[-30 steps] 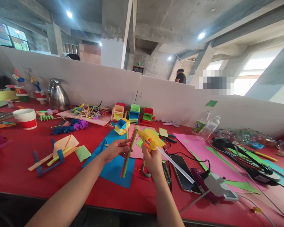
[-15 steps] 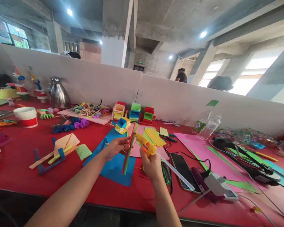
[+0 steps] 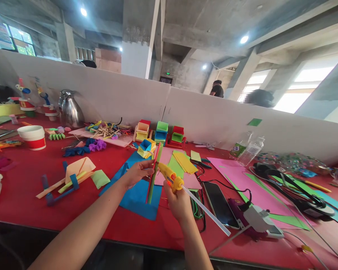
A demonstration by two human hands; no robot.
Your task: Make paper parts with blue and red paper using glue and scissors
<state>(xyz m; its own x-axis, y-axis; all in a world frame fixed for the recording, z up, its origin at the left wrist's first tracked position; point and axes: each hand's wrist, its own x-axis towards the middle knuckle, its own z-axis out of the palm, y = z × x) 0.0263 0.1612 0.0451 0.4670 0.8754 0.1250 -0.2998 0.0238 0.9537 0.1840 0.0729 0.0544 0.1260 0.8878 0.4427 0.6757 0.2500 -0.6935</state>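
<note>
My left hand (image 3: 138,173) pinches a narrow paper strip (image 3: 151,187), red on one edge and green on the other, held nearly upright. In my right hand (image 3: 179,200) is a yellow hot glue gun (image 3: 171,177), its nozzle at the strip close to my left fingertips; whether it touches cannot be made out. A long clear glue stick (image 3: 208,210) juts from the gun's rear. Below both hands lies a blue paper sheet (image 3: 142,206). Just beyond them stands a small folded yellow and blue paper box (image 3: 146,147).
Folded paper boxes (image 3: 161,131) line the back by the white partition (image 3: 214,116). Yellow paper sheets (image 3: 186,162), a phone (image 3: 221,204) and a power adapter (image 3: 260,219) with cables lie rightward. To the left are a paper-stick construction (image 3: 70,178), paper cups (image 3: 32,137) and a steel jug (image 3: 71,110).
The glue gun's nozzle has shifted slightly left and down along the strip, and my right hand has tilted with it. My left hand keeps its pinch on the strip.
</note>
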